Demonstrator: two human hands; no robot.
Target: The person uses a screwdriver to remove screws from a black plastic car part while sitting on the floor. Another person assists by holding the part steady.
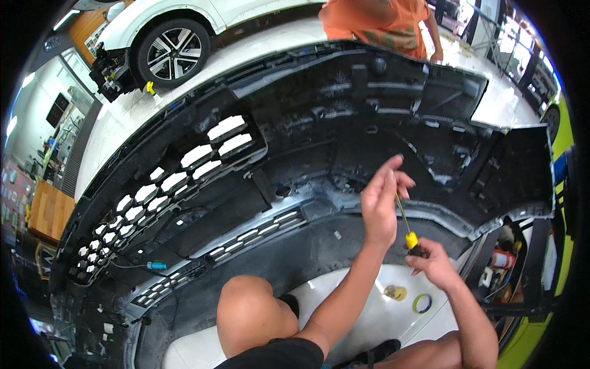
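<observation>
A large black bumper cover (295, 160) lies in front of me with its inner side showing. My right hand (432, 264) is wrapped around the black and yellow handle of a screwdriver (411, 240). The thin shaft points up and away from me, its upper end beside my left hand (382, 206). That left hand is raised over the bumper cover, index finger stretched out and the other fingers loosely bent. Nothing shows in its grasp, though the shaft's tip is partly hidden by the fingers.
Beyond the bumper cover stand a white car (178, 46) and a person in an orange shirt (375, 24). Near my right hand are a roll of tape (422, 303) on the floor and a tray of supplies with a red can (503, 259). A teal connector (157, 265) hangs at left.
</observation>
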